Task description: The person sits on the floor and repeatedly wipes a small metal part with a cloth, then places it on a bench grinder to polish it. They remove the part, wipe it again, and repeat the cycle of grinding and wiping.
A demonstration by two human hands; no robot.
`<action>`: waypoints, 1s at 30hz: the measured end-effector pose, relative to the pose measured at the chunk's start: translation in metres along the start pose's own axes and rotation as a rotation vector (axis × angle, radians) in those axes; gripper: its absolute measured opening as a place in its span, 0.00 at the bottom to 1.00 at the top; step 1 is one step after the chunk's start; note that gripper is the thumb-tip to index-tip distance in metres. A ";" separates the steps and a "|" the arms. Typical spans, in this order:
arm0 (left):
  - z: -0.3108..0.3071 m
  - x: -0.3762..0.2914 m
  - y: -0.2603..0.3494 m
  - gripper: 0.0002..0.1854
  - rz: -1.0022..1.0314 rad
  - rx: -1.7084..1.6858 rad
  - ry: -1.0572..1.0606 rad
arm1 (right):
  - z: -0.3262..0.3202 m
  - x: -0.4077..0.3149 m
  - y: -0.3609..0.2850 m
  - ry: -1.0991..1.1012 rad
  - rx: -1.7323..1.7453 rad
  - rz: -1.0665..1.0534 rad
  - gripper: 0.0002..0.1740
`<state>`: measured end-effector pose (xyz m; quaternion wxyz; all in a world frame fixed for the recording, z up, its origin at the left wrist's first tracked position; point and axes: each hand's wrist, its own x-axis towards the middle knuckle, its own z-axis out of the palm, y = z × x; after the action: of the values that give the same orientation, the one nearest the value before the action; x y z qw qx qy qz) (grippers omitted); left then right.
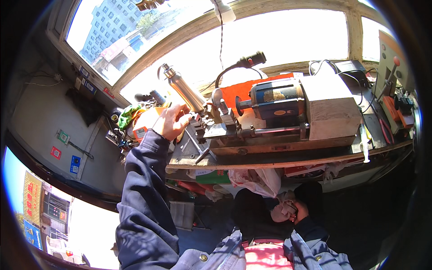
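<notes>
My left hand (pixel 172 122) reaches onto the bench, its thumb and fingers at the left end of a small key-cutting machine (pixel 216 126), near a metal clamp; whether they grip a part cannot be told. Blue motor housing (pixel 278 101) and a toothed wheel (pixel 239 106) belong to the machine. A T-shaped metal tool (pixel 201 156) lies below the hand. Behind the hand a copper-coloured metal bottle (pixel 184 89) leans in view. Low over my lap, my right hand (pixel 301 212) is closed on a crumpled pinkish cloth (pixel 283 210).
A flexible lamp (pixel 251 60) bends over the machine. Orange-red sheeting (pixel 233 90) stands behind it. Red-handled pliers (pixel 385 131) and another machine with a red-knobbed lever (pixel 396 61) are at the right. Plastic bags (pixel 258 180) hang under the bench edge (pixel 270 165). Green cloth (pixel 127 115) lies left.
</notes>
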<state>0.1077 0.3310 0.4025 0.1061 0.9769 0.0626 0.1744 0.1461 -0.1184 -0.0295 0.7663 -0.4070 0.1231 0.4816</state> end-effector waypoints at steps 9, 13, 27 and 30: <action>0.012 0.003 0.033 0.11 -0.021 0.109 0.132 | 0.002 0.000 0.000 0.019 -0.025 -0.010 0.19; 0.016 0.009 0.035 0.18 -0.049 0.180 0.168 | 0.004 -0.004 -0.004 0.037 -0.043 -0.010 0.19; 0.009 -0.006 -0.004 0.13 -0.084 -0.002 0.005 | -0.001 0.001 0.001 0.010 0.000 -0.005 0.18; 0.009 -0.001 0.002 0.13 -0.165 -0.062 0.006 | 0.001 -0.001 0.001 0.015 -0.008 -0.026 0.19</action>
<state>0.1102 0.3271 0.3939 0.1502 0.9641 0.1377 0.1700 0.1451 -0.1182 -0.0289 0.7700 -0.4150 0.1217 0.4692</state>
